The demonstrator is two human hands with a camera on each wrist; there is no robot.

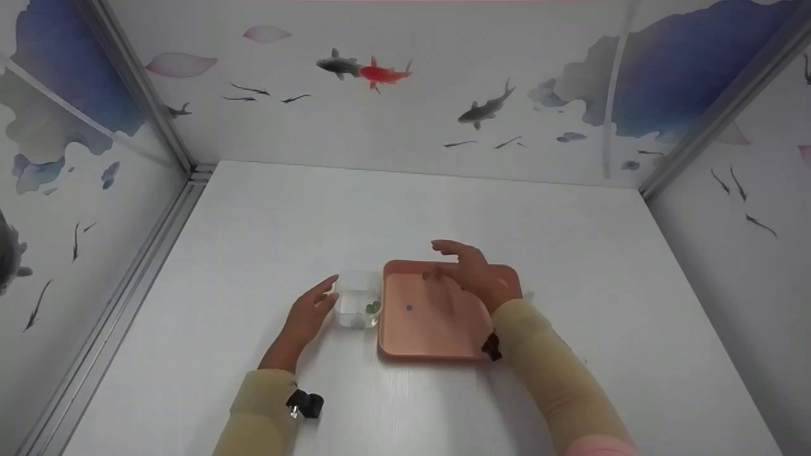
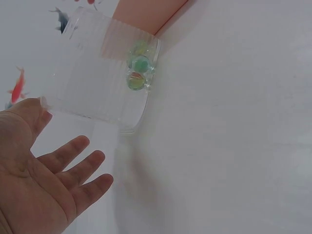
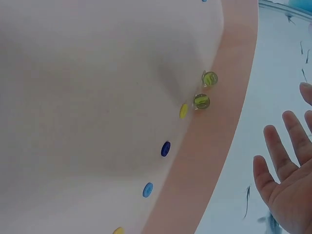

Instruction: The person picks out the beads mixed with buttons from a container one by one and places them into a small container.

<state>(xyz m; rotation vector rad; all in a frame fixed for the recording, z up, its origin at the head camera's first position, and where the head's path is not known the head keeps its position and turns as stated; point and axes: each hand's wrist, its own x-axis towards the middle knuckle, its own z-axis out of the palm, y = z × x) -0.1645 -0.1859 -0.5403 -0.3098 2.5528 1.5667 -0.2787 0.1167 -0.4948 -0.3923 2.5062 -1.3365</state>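
A clear plastic container [image 1: 358, 297] stands against the left side of an orange-pink tray [image 1: 437, 351]. Inside the container, the left wrist view shows glass marbles [image 2: 138, 64] with green and yellow in them. My left hand [image 1: 309, 316] is at the container's left side, one fingertip at its rim, the other fingers apart and loosely extended. Above the tray's upper right part, my right hand [image 1: 472, 272] holds nothing, its fingers spread. Two green-yellow marbles [image 3: 201, 101] lie by the tray's wall, near a yellow button [image 3: 184, 110], a dark blue button [image 3: 165, 148] and a light blue button [image 3: 147, 189].
A white table [image 1: 285, 215] lies beneath everything. Walls [image 1: 405, 126] printed with fish and petals rise at the back and both sides. A metal rail [image 1: 146, 259] runs along the left edge. Small clear bits, hard to make out, lie right of the tray.
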